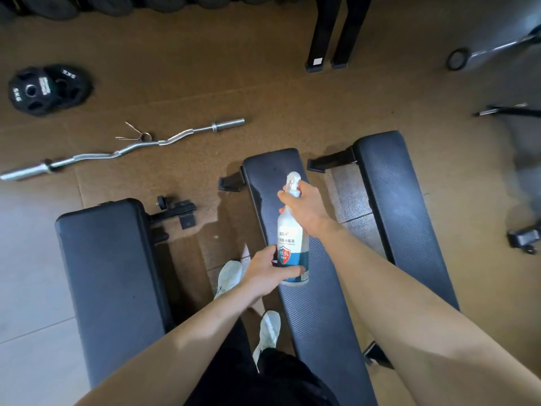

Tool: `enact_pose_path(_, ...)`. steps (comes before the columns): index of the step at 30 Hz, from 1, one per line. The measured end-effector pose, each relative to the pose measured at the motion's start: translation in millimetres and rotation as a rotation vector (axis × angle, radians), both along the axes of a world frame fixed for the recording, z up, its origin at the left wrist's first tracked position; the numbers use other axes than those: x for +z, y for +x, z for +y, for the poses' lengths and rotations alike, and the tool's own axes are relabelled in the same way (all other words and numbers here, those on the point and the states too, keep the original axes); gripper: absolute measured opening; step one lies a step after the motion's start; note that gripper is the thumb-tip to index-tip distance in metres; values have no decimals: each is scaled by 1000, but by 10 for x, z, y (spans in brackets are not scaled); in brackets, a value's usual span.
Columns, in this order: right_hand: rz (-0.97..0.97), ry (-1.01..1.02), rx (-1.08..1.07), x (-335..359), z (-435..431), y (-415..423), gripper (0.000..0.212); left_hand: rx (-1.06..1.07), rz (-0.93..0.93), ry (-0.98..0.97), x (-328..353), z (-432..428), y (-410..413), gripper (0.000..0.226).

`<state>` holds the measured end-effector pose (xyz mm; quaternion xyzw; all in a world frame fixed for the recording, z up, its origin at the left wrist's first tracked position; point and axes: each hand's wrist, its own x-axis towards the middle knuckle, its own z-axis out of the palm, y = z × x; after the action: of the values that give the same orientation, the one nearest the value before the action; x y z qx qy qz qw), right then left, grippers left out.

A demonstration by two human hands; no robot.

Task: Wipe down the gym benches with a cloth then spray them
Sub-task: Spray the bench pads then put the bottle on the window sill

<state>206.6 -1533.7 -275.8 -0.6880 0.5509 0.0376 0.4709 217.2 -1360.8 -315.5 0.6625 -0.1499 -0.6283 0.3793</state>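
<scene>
where its red shield sits, the spray bottle reads "99.9%".

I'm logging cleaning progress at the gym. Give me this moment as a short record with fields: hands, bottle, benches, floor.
left hand: grips the spray bottle low on its body
right hand: grips it at the spray head
bottle position: above the middle bench
other benches: left bench, right bench
cloth: not in view
floor: curl bar, weight plates
</scene>
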Motion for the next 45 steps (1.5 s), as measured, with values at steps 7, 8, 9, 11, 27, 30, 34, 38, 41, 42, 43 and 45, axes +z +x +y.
enact_pose_path(7,5,16,-4,24,26,-20,19,25,6,-19,25,51,-61,60)
enact_pose_path(8,-1,19,1,21,43,-32,19,28,6,-16,21,68,-82,63)
enact_pose_path(9,-9,24,12,24,63,-47,21,33,9,-14,24,87,-108,63)
enact_pose_path(11,-10,29,39,10,110,-89,25,53,24,-14,41,133,-186,64)
enact_pose_path(27,-29,64,-76,86,569,-1150,22,92,57,-28,137,626,-1180,51)
enact_pose_path(30,-75,98,-107,126,666,-1468,26,79,43,-37,212,732,-1449,49)
enact_pose_path(34,-131,131,-148,161,825,-1858,27,94,44,-32,299,903,-1836,42)
enact_pose_path(38,-161,158,-174,159,975,-2251,21,45,-9,-36,360,1041,-2173,44)
enact_pose_path(41,-190,184,-154,156,1060,-2538,27,8,-63,0,406,1127,-2430,40)
enact_pose_path(42,-195,189,-145,163,1088,-2627,29,20,-53,6,404,1161,-2521,44)
enact_pose_path(43,-195,189,-142,174,1119,-2711,31,34,-44,7,401,1199,-2603,48)
enact_pose_path(45,-203,177,-165,185,1189,-2875,27,47,-60,6,402,1280,-2743,49)
